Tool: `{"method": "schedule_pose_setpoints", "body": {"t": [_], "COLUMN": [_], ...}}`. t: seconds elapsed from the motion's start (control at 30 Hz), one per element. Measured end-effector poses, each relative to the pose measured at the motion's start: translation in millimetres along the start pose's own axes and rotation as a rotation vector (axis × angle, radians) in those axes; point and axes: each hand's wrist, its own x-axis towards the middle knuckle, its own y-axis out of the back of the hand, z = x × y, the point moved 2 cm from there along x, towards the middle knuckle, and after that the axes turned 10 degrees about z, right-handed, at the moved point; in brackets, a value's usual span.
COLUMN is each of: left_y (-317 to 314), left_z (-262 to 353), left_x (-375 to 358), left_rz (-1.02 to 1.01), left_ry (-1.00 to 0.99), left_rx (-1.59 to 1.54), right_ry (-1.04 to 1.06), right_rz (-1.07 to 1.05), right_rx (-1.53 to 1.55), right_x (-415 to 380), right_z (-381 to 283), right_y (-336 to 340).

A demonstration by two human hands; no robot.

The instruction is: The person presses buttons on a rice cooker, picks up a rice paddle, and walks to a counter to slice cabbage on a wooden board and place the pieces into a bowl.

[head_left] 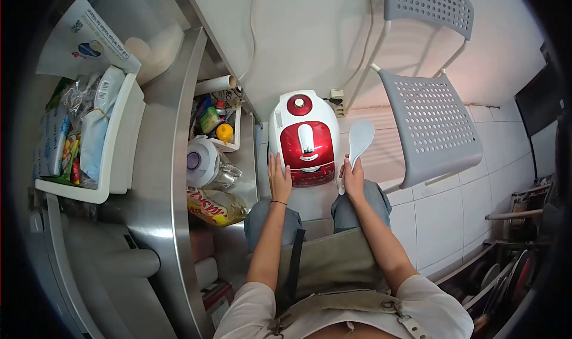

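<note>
A white and red rice cooker (292, 141) stands low in front of my knees, its lid down. Against its left front side rests my left hand (279, 179), fingers stretched out and holding nothing. My right hand (353, 181) is closed around the handle of a pale rice paddle (361, 137), to the right of the cooker. The paddle's broad end points up and away from me, apart from the cooker.
A grey perforated chair (438, 121) stands at the right. At the left, a steel counter (158, 142) bears a white basket (119, 154) of packets. Below it sit a blender jug (205, 165) and a yellow packet (215, 206). A power socket (338, 100) is behind the cooker.
</note>
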Motion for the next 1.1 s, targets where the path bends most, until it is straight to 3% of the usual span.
{"method": "schedule_pose_setpoints", "body": {"t": [0.17,0.23,0.33,0.37,0.43,0.47,0.8,1.1], "left_y": [-5,-4,-3,-4,-4,-4,-2,7], "left_z": [-11,-14,-19,-20,-20,-21,-20,-17], "left_x": [2,2,3,2,2,1,-1,-3], "left_rz": [0.072,0.098,0.103,0.104,0.121,0.124,0.110,0.095], "left_ry": [0.043,0.165,0.233,0.235,0.228,0.231,0.223,0.202], "left_rx": [-0.012,-0.038,-0.065,-0.066,-0.073,-0.071,-0.081,-0.077], "right_ry": [-0.010,-0.018,0.107,0.109,0.326,0.321,0.295,0.247], "right_rz": [-0.008,-0.006,-0.129,-0.130,-0.396,-0.471,-0.442,-0.400], "right_rx": [0.015,0.011,-0.432,-0.434,-0.437,-0.558,-0.738,-0.673], "right_x": [-3,-8,-17,-22,-36,-40,-56,-71], "right_z": [-4,-9,-12,-12,-17,-16,9,15], "right_y": [8,11,6,5,-8,-13,-33,-47]}}
